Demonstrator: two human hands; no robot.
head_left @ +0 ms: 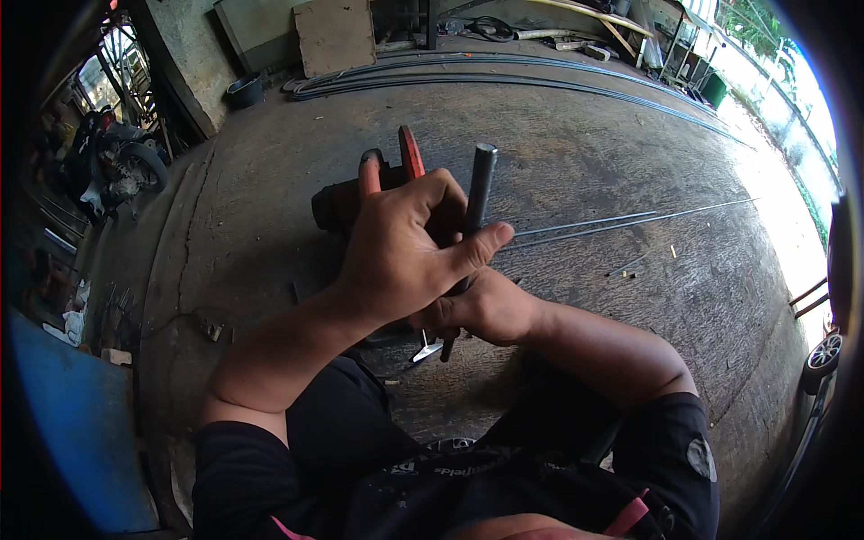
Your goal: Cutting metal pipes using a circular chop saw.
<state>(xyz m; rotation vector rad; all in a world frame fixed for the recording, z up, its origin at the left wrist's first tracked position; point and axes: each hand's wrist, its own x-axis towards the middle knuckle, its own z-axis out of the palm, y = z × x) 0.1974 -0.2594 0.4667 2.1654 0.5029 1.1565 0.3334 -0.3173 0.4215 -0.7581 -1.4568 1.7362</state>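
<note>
A dark round metal rod (481, 184) stands tilted in front of me, its flat end up. My left hand (400, 243) is closed round its middle, with the thumb across the rod. Lower down, my right hand (490, 310) is wrapped round the same rod, whose thin lower end pokes out below. Just beyond my left hand, a dark tool or machine (335, 207) with two red arms (411, 151) is partly hidden by that hand; its kind is unclear. Beneath my hands shows a small silver metal piece (427, 351).
Two thin metal rods (612, 222) lie on the concrete floor (576, 144) to the right. Long bars (504, 79) stretch across the back, near a black bucket (245, 91). A motorcycle (112, 162) stands far left, a blue panel (72, 423) nearer; a car wheel (823, 351) is at right.
</note>
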